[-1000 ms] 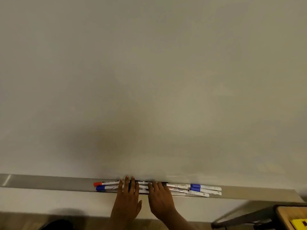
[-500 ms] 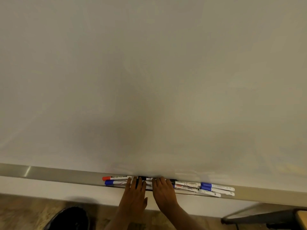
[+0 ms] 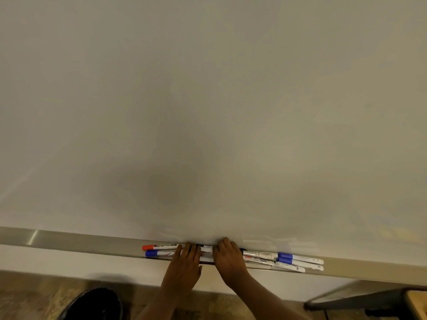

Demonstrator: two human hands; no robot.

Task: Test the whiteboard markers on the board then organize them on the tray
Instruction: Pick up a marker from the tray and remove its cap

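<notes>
Little has changed over the last second. Both my hands have stayed on the same bundle of markers, and the markers lie in the same order as before. The one real difference is in my right hand (image 3: 227,257). Its fingers (image 3: 225,242) were flat across the barrels and now arch over them, with the tips reaching the back edge at 12 o'clock, where the tray (image 3: 69,241) meets the board (image 3: 208,112). I can't tell whether they have actually closed round a barrel or are only hooked over the top.

My left hand (image 3: 184,266) sits just beside it on the 9 o'clock side. Its fingers are straight and released, pressing down on the bundle without grasping anything. Both forearms come up from 6 o'clock, palms down.

The markers lie lengthwise in the tray at about 6 o'clock in my view. A red-capped marker (image 3: 159,246) and a blue-capped marker (image 3: 157,253) stick out toward 9 o'clock. Two more blue caps (image 3: 285,258) show toward 3 o'clock.

The board shows no strokes, so I judge that testing hasn't started. I read the bent right fingers as the first move toward picking one marker out.
</notes>
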